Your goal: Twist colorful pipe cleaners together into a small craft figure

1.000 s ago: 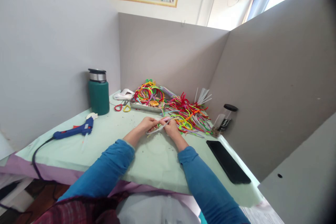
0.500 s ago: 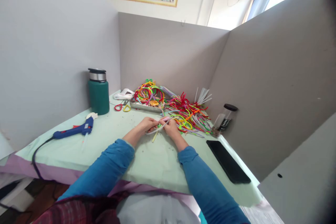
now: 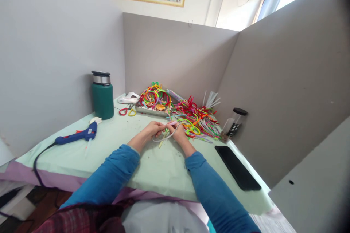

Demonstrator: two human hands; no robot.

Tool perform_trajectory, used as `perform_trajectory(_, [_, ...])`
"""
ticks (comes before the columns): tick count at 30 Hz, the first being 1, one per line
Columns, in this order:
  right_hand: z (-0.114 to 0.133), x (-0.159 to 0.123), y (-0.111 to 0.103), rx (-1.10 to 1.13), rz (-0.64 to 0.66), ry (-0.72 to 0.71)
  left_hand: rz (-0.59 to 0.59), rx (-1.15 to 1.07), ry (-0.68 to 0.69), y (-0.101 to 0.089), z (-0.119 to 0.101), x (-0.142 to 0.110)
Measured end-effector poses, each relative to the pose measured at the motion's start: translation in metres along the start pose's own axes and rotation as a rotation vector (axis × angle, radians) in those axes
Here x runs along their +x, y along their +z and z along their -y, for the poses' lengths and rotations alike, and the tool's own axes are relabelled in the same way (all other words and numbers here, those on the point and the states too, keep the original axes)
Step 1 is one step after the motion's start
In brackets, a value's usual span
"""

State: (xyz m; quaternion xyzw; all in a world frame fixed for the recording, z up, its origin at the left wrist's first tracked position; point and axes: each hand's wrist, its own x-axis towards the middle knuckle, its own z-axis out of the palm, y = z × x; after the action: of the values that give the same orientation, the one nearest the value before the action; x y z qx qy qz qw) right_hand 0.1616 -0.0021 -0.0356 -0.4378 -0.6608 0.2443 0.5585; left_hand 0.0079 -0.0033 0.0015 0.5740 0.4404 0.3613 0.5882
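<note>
Both my hands meet over the middle of the pale green table cover (image 3: 153, 167). My left hand (image 3: 153, 130) pinches one end of a pale lilac pipe cleaner (image 3: 167, 137), and my right hand (image 3: 177, 131) grips its other end. The pipe cleaner sags in a curve between them. A pale green pipe cleaner (image 3: 163, 139) hangs down from the same spot toward the table. Just beyond my right hand lies a heap of coloured pipe cleaners (image 3: 198, 120).
A metal tray (image 3: 149, 110) of bent coloured rings stands at the back. Left are a green flask (image 3: 102, 95), scissors (image 3: 127, 111) and a blue glue gun (image 3: 78, 135) with its cord. Right are a black phone (image 3: 237, 168) and a clear jar (image 3: 233, 123). Grey partition walls enclose the desk.
The lilac pipe cleaner has bent from a nearly straight line into a sagging curve. The green one has swung down below my hands. My hands have stayed in place.
</note>
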Motion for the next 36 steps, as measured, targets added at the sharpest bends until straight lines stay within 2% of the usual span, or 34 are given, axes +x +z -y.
perform_trajectory(7, [0.001,-0.0001,-0.0012,-0.017,0.007,-0.04,-0.055,0.103,-0.059,-0.0015,0.0039,0.0038])
perform_trajectory(13, [0.0004,0.0,-0.0012,-0.02,0.006,-0.002,-0.048,0.122,-0.009,-0.0017,0.0007,0.0005])
perform_trajectory(17, [0.0004,0.0007,-0.0005,-0.013,-0.006,-0.023,-0.084,0.087,-0.008,-0.0002,-0.0014,-0.0005])
perform_trajectory(22, [-0.0011,0.0008,0.0003,0.004,-0.007,0.015,-0.131,0.109,0.004,-0.0003,0.0014,0.0046])
perform_trajectory(36, [-0.0003,0.0002,0.0005,0.037,-0.006,0.009,-0.083,0.105,0.012,0.0002,-0.0007,0.0018])
